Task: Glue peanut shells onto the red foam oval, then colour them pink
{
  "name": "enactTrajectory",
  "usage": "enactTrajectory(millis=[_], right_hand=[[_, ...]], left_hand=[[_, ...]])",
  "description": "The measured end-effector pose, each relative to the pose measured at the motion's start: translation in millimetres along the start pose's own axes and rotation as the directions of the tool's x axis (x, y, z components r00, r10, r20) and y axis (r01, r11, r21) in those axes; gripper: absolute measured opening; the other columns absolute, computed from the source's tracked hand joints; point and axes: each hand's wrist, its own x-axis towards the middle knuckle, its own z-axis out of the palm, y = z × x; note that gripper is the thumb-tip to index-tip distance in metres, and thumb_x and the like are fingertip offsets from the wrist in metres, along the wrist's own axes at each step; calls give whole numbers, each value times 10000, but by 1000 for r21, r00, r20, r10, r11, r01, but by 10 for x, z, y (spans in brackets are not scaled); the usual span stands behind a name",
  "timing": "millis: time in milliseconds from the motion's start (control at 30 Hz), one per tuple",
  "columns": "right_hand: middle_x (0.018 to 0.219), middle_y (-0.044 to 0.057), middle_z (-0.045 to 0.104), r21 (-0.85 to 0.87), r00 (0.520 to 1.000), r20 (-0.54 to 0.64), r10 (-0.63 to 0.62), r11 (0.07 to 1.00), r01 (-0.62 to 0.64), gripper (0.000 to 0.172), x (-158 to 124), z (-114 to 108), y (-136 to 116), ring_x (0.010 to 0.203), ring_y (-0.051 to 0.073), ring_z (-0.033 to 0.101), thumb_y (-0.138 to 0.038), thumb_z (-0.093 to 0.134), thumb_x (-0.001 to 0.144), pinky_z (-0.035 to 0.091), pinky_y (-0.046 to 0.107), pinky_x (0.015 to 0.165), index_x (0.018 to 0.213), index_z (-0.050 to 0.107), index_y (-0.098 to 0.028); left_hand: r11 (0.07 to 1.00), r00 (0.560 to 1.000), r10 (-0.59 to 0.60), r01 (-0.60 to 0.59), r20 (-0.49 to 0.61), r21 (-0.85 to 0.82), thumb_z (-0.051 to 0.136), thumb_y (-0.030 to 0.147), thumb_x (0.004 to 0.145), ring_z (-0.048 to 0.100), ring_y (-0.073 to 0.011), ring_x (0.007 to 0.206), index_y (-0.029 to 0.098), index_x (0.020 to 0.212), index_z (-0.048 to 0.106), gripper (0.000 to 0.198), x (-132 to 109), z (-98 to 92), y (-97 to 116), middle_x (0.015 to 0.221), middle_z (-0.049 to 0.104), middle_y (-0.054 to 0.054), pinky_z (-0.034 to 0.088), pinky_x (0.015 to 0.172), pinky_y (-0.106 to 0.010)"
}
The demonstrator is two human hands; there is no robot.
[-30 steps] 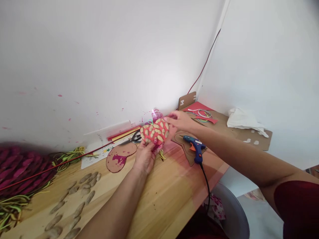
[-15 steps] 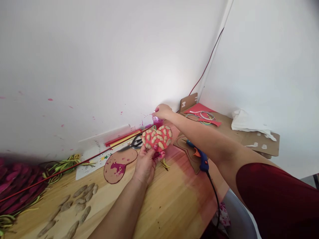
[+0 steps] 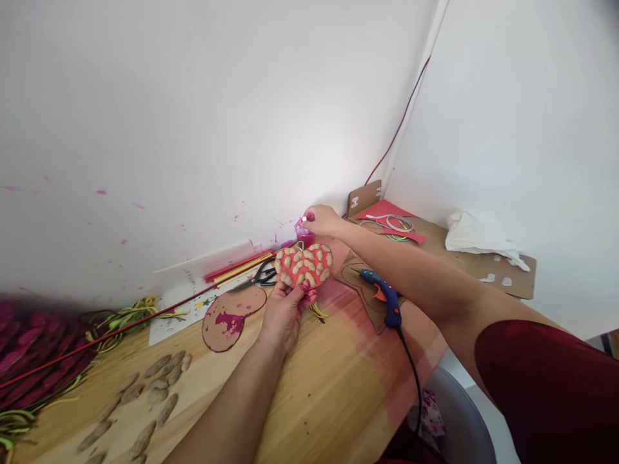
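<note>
White wall (image 3: 203, 116) is flecked with pink, wooden table (image 3: 319, 386) set kinda tight against it. On cardboard (image 3: 370, 310), a blue glue gun (image 3: 393, 312) is parked. Left of that, a peanut-covered red piece (image 3: 308, 265) is pinched over the table by the left hand (image 3: 284, 314). At the pink cup (image 3: 305, 239), some tiny white bit (image 3: 304, 219) is pinched by the right hand (image 3: 322, 220).

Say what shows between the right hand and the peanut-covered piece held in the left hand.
In the head view, a pink cup shows between the right hand and the peanut-covered piece.

Peanuts (image 3: 158, 383), cardboard cutout (image 3: 227, 320) on wooden table (image 3: 333, 380)
</note>
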Motion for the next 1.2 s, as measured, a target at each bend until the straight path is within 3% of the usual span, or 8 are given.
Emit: enactTrajectory(millis=[233,467,667,867,1033,1200], right_hand=[[1223,91,653,33,996,-82,-35,999,38,319,15,-46,67,1044,230,661,-360,622,966,562,449,890,1217,627,-164],[978,61,729,177,978,-207,-43,981,80,182,-88,-31,126,938,207,646,-300,625,918,465,335,865,962,721,-152],[847,40,693,381,916,-399,53,918,112,247,-217,-137,155,780,172,593,-329,535,924,423,275,715,942,698,-144],[725,-1,623,532,870,-487,74,816,228,238,-440,-165,133,676,152,565,-370,520,922,434,268,636,867,656,-183],[721,-12,648,550,845,-534,31,771,320,203,-707,-113,36,650,146,563,-368,572,901,427,276,622,855,672,-197],[737,-13,658,505,799,-601,23,785,358,167,-910,-76,-25,660,150,562,-336,589,912,428,292,651,873,687,-206]], left_hand=[[999,1000,16,-16,-12,29,815,87,672,658,-101,596,191,985,561,416,7,-11,24,881,720,1,571,585,-227],[999,1000,23,-24,15,39,805,84,689,723,-165,720,182,986,587,381,24,-23,2,874,739,-25,613,768,-336],[999,999,44,-44,-18,4,775,65,698,722,-142,699,167,932,602,308,32,-22,17,882,759,-28,607,710,-267],[997,996,81,-82,-36,-17,796,106,660,710,-132,675,153,953,638,336,52,-17,-11,859,764,-29,604,695,-261],[995,995,96,-97,-32,-14,844,162,612,720,-149,732,164,986,655,418,59,-32,-38,867,762,-34,598,735,-282],[994,994,106,-106,-35,-1,896,207,526,698,-131,683,156,957,663,493,65,-35,-52,865,760,-31,578,684,-254]])
